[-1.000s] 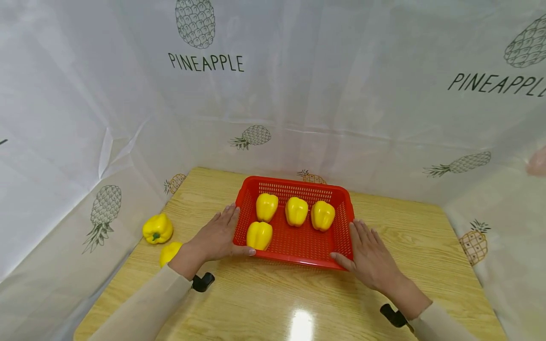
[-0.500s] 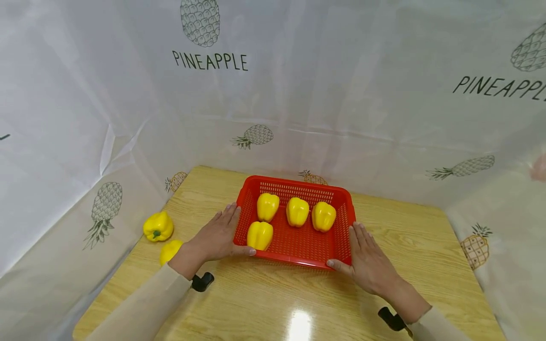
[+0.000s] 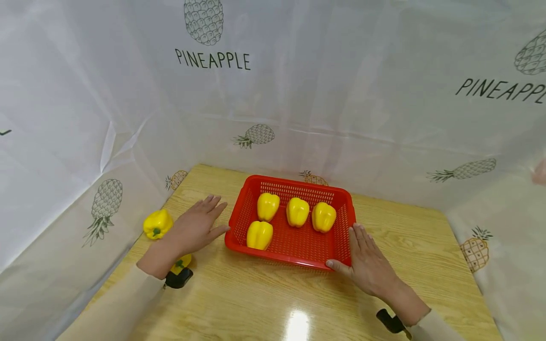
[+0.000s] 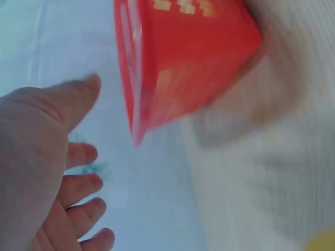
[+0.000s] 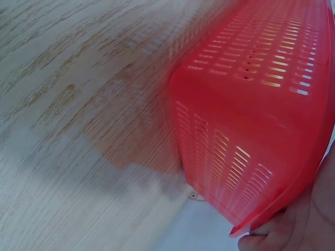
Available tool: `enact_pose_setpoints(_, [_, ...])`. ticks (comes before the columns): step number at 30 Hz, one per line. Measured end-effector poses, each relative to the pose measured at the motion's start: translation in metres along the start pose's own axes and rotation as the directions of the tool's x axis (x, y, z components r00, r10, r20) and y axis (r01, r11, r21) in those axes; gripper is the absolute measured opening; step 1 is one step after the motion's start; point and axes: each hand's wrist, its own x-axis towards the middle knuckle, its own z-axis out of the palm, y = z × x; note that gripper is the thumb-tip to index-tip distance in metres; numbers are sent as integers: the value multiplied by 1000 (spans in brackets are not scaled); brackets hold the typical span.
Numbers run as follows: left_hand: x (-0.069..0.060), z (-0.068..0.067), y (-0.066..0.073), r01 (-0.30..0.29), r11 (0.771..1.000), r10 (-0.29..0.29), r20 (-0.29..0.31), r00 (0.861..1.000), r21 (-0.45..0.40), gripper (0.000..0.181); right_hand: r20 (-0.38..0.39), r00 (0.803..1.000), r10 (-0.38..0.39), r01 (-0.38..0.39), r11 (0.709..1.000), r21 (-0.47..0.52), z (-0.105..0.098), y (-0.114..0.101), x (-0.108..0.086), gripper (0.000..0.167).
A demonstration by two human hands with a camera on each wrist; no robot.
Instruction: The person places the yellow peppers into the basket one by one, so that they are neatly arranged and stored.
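Observation:
A red plastic basket (image 3: 300,246) stands on the wooden table with several yellow bell peppers (image 3: 297,211) inside, three along the back and one at the front left. My right hand (image 3: 372,267) rests against the basket's right side, fingers straight, thumb on the front rim. In the right wrist view its fingertips (image 5: 254,241) lie at the rim. My left hand (image 3: 194,228) is off the basket's left side, fingers extended and holding nothing; the left wrist view shows a gap between its thumb (image 4: 84,94) and the red rim (image 4: 137,104).
Left of the basket, a yellow bell pepper (image 3: 158,224) lies near the table's left edge. Another pepper (image 3: 182,262) is partly hidden under my left wrist. A white pineapple-print curtain (image 3: 324,94) encloses the table at the back and sides.
My left hand has let go of the basket and moved left, over the pepper near its wrist. The right hand stays at the basket, which has hardly moved.

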Motion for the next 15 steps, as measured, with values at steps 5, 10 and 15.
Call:
enact_pose_setpoints(5, [-20, -18, -27, 12, 998, -10, -37, 999, 68, 63, 0, 1000, 7, -7, 1000, -1, 1, 0, 0, 115])
enact_pose_setpoints(10, [-41, -23, -43, 50, 992, -47, -32, 998, 118, 68, 1, 1000, 13, -13, 1000, 5, 0, -1, 0, 115])
enact_pose_setpoints(15, [-59, -14, -52, 31, 978, -21, -52, 998, 204, 78, 1, 1000, 18, -19, 1000, 10, 0, -2, 0, 115])
